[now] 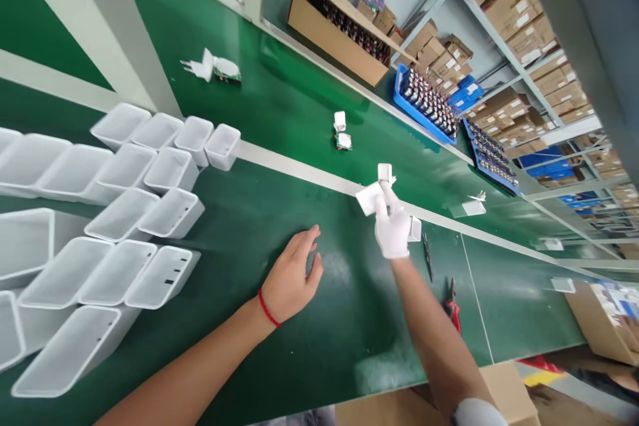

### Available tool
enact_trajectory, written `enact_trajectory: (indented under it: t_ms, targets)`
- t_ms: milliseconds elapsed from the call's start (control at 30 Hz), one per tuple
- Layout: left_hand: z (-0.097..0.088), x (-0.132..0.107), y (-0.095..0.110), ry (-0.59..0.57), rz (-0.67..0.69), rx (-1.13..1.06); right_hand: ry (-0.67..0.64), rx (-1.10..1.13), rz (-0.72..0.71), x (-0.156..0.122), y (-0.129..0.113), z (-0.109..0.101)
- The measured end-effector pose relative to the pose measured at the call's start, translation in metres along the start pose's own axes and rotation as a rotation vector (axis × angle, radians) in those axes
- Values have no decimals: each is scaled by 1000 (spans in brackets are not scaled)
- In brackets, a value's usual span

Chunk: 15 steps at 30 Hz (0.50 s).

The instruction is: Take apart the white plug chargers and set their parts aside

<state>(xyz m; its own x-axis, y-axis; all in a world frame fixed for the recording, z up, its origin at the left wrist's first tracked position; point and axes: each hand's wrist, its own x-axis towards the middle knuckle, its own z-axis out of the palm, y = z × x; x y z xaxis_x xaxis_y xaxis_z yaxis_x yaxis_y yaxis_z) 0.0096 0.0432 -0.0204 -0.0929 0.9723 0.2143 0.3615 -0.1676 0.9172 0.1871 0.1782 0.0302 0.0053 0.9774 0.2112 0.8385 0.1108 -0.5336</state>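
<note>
My left hand (293, 274), bare and with a red cord at the wrist, is over the green bench with its fingers loosely stretched and nothing in them. A white glove covers my right hand (392, 226), whose fingers are closed on a small white plastic case (369, 198). Just beyond these fingers is another small white open-topped case (384, 172); whether it touches them I cannot tell. Close to the glove's right side is a white case (415, 229), partly hidden. Farther back lies a white case with a small green circuit board (343, 140).
Many open white plastic cases (117, 283) stand in rows at the left. Black tweezers (428, 257) and red-handled pliers (452, 306) lie right of my right arm. Blue trays (424, 106) of small parts line the back edge. Another board with white pieces (227, 69) lies far left.
</note>
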Motion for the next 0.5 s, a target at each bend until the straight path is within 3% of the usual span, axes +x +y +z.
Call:
enact_trajectory:
  t_ms: [100,200,500]
  targets:
    - [0,0,1,-8,-9,-1,42,-149,-13,68,5,15]
    - [-1,0,2,-10,-9,13,40,-229,13,108,7,24]
    - [-2,-2,6,-90,-52,22,4,-480,69,102,-17,8]
